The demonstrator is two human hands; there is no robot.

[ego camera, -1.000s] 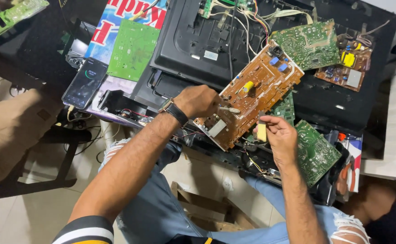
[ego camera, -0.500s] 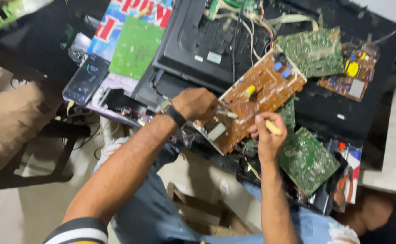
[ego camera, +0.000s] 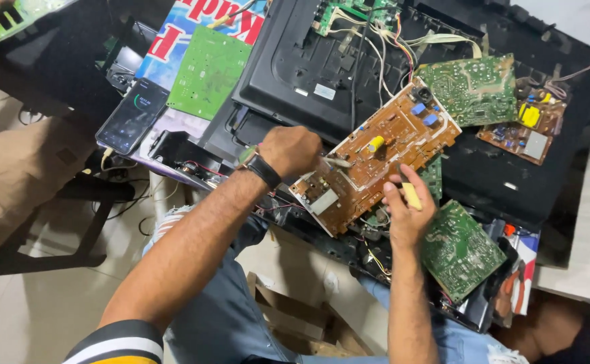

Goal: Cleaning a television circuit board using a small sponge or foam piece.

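Note:
A long brown circuit board (ego camera: 382,152) with a yellow capacitor and blue parts lies tilted over a black television back panel (ego camera: 308,67). My left hand (ego camera: 291,149), with a black wristwatch, grips a thin metal-tipped tool (ego camera: 335,162) whose tip rests on the board's lower left part. My right hand (ego camera: 406,209) sits at the board's lower edge and holds a small pale yellow stick (ego camera: 411,195) between thumb and fingers.
Green circuit boards lie at the upper right (ego camera: 473,87), lower right (ego camera: 460,249) and upper left (ego camera: 207,71). A small brown board (ego camera: 527,131) sits far right. A phone (ego camera: 133,114) with a lit screen rests on a printed poster. Cardboard (ego camera: 295,317) lies on the floor.
My right hand rose from below the board to its lower edge, carrying the yellow stick. My left hand stayed on the board's left part with the tool.

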